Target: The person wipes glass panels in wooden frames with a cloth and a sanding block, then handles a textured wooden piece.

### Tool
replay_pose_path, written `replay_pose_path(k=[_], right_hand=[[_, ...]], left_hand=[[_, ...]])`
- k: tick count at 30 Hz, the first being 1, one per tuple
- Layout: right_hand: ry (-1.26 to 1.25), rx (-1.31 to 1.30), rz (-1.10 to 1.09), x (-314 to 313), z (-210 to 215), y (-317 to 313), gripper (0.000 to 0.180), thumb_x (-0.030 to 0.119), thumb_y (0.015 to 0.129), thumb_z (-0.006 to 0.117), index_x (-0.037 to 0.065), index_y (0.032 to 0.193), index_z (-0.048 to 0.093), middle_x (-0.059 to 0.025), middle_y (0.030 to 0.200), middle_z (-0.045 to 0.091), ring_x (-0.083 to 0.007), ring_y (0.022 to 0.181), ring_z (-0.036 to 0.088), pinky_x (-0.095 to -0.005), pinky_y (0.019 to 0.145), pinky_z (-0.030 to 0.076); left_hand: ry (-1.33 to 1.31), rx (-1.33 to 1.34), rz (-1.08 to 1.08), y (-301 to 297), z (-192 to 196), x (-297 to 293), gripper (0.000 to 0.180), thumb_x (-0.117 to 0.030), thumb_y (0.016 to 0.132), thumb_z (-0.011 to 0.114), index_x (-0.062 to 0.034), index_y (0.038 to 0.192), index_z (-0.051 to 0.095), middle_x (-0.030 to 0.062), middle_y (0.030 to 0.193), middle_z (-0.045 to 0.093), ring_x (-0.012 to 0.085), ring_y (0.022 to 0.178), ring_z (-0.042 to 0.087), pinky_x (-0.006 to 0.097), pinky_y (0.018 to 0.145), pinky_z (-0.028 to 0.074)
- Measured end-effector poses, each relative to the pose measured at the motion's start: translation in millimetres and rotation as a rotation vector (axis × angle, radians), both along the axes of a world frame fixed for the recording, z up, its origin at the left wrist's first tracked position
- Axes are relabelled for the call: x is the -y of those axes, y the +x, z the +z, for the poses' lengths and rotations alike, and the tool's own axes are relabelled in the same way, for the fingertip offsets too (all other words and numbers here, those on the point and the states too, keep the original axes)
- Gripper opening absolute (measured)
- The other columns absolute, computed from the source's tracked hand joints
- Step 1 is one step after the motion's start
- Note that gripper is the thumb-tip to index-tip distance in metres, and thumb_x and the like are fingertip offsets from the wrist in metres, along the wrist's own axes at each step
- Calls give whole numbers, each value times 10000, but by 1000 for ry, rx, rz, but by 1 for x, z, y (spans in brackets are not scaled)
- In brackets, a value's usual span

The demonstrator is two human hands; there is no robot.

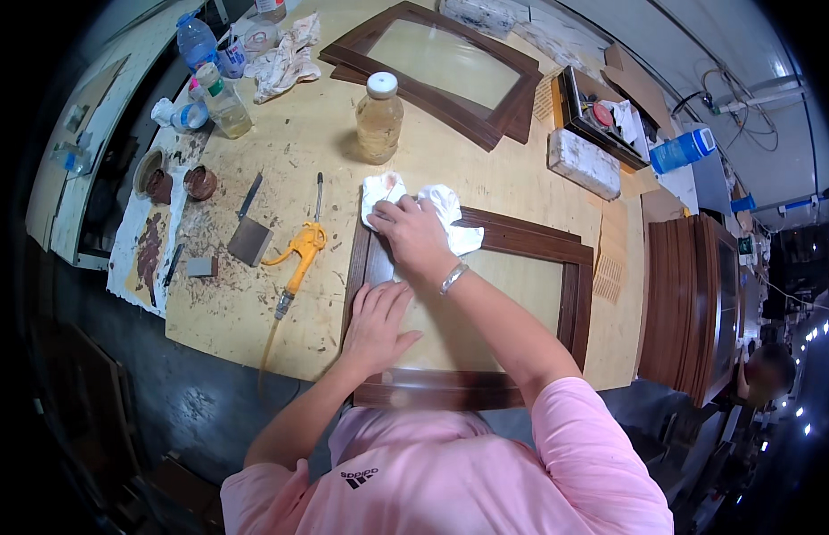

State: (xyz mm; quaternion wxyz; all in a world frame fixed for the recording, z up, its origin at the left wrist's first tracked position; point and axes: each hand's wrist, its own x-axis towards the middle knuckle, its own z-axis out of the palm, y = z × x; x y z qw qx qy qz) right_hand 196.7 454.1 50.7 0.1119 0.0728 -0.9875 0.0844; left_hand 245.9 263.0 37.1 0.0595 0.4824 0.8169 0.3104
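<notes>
A dark brown wooden frame (575, 308) with a pale panel lies flat on the table's near edge in front of me. My right hand (412, 234) presses a crumpled white cloth (443, 201) onto the frame's far left corner, fingers curled over it. Part of the cloth spreads to the right along the far rail. My left hand (376, 323) lies flat on the frame's left rail, fingers stretched out, holding nothing. Just beyond the cloth stands a capped bottle of yellowish liquid (379, 120). To the left lies a yellow air blow gun (302, 254) on its hose.
A putty knife (249, 223), a grey block (201, 267) and open jars (199, 183) sit at left. Several bottles (197, 43) and a stained rag (288, 59) stand behind them. More brown frames (432, 67) lie at the back; others (682, 308) stack upright at right, near a toolbox (602, 116).
</notes>
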Motion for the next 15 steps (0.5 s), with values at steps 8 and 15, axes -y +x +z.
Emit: replay_pose_path(k=[8,15], right_hand=[[-33,-96,9,-7,-13,16,369,90,786,604,158,1139,687,9,1071,623,-203,986,558,-387,827,410],[39,-16,12,2,-8,4,345,86,785,602,113,1121,674,-21,1038,606,-232,983,559,-416,821,428]], left_hand=[[22,7,12,2,-4,-4,674,-342,798,714,-8,1340,493,140,1347,502,333,1305,426,549,1135,260],[17,-28,12,0,-6,-4,643,-333,799,715,-3,1310,507,137,1325,512,321,1288,435,539,1132,262]])
